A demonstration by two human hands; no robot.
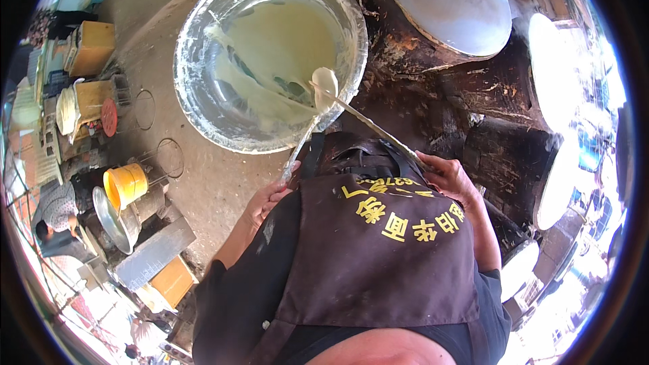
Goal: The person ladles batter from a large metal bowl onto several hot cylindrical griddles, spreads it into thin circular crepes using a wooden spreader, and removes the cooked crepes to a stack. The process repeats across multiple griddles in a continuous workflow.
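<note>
A large metal basin (pixel 193 105) holds pale, milky batter (pixel 291 34), with smears along its walls. My left hand (pixel 270 197) is closed round a short pale stick-like handle (pixel 301 140) that slants up over the basin's near rim. My right hand (pixel 447 174) grips a long, batter-caked handle (pixel 378 130) running to the same spot from the right. Where the two meet, a rounded, batter-coated ladle bowl (pixel 326 82) hangs just inside the rim. It looks joined to the right-hand handle; the far tip of the left-hand tool is hard to make out there.
Dark round stoves or vats stand close on my right, one under a wide pale lid (pixel 449 0). Left lie a yellow bucket (pixel 125 186), a metal bowl (pixel 111 220) and wooden boxes (pixel 92 49). A person (pixel 57 213) is bent over at far left. Wire rings lie on the floor.
</note>
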